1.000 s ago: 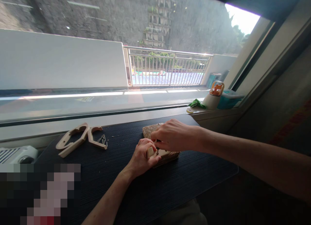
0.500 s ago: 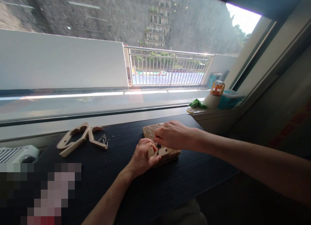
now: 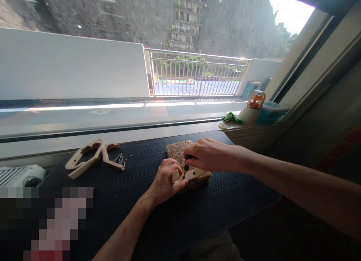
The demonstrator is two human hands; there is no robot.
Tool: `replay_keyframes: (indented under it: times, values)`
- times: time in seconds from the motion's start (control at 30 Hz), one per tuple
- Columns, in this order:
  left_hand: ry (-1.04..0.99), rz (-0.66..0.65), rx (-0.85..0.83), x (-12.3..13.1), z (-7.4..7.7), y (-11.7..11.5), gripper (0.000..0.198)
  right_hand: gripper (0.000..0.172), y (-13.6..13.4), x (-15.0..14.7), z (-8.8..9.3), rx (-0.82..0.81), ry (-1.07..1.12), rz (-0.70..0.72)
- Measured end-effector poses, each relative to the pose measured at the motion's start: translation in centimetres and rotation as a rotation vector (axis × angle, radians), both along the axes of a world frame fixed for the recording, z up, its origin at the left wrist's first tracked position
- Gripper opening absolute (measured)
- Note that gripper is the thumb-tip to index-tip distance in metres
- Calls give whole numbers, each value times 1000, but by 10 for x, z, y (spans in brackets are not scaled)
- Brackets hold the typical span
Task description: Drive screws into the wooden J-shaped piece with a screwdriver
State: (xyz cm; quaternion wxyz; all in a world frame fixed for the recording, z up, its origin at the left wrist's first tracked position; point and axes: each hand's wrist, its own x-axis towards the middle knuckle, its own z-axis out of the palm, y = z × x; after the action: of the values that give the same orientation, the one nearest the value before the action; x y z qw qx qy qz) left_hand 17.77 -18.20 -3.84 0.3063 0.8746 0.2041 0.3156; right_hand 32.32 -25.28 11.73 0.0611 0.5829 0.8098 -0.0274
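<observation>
My right hand [image 3: 203,152] is closed round the dark handle of a screwdriver [image 3: 187,165], whose tip points down at a hole or screw in a pale wooden piece [image 3: 191,175]. That piece lies on a rough brown wooden block [image 3: 177,150]. My left hand [image 3: 167,181] grips the left end of the pale piece, pressing it against the block, thumb in front. A second hole shows to the right of the screwdriver tip. Farther left lie curved wooden pieces [image 3: 87,160] and several screws [image 3: 120,161] in a small heap.
The black table [image 3: 135,223] stands against the window sill [image 3: 146,136]. A white bottle with an orange top [image 3: 251,112], a green cloth [image 3: 231,118] and a teal box [image 3: 272,112] are on the sill. A pale appliance [image 3: 24,175] sits left of the table.
My right hand has shifted slightly right, tilting the screwdriver so more of its handle shows. My left hand keeps its grip. The camera view has moved a little.
</observation>
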Motion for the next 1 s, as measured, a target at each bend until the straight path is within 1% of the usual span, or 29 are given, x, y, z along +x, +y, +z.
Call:
replay_keyframes:
  times: [0.07,0.1,0.17,0.23,0.3,0.33,0.4,0.5,0.53,0.57,0.67,0.73,0.83,0.93,1.0]
  values:
    - [-5,2,-6,0,1,-1,15,25,1,6,-13,53,85,-83]
    - [-3,7,-11,0,1,-1,15,24,2,8,-21,69,179,-107]
    - [5,19,-21,0,2,-2,14,22,3,11,-38,48,480,-120]
    - [13,22,-33,0,3,-2,14,25,2,11,-52,48,738,-176]
    - [4,7,-42,0,3,-2,14,28,0,13,-59,146,957,-258]
    - [-4,-6,-46,0,3,-1,14,29,-3,15,-59,193,1025,-295]
    - [-11,-34,-52,1,2,1,16,25,-11,22,-57,335,1100,-364]
    - [-5,-53,-60,2,-2,4,18,17,-23,38,-57,522,1142,-437]
    - [-7,-56,-64,3,-4,5,18,17,-26,43,-60,587,1214,-452]
    - [-13,-60,-70,3,-5,6,20,18,-28,48,-65,613,1309,-480]
    - [-24,-83,-85,6,-10,6,31,19,-31,56,-88,727,1655,-591]
    - [-17,-92,-81,7,-13,5,37,18,-30,56,-103,729,1829,-671]
    - [-6,-72,-55,10,-15,5,37,19,-25,52,-118,656,1966,-762]
    - [3,-47,-25,11,-16,6,41,19,-17,49,-122,631,2078,-823]
    - [19,-44,-12,11,-17,6,42,20,-10,48,-122,582,2163,-834]
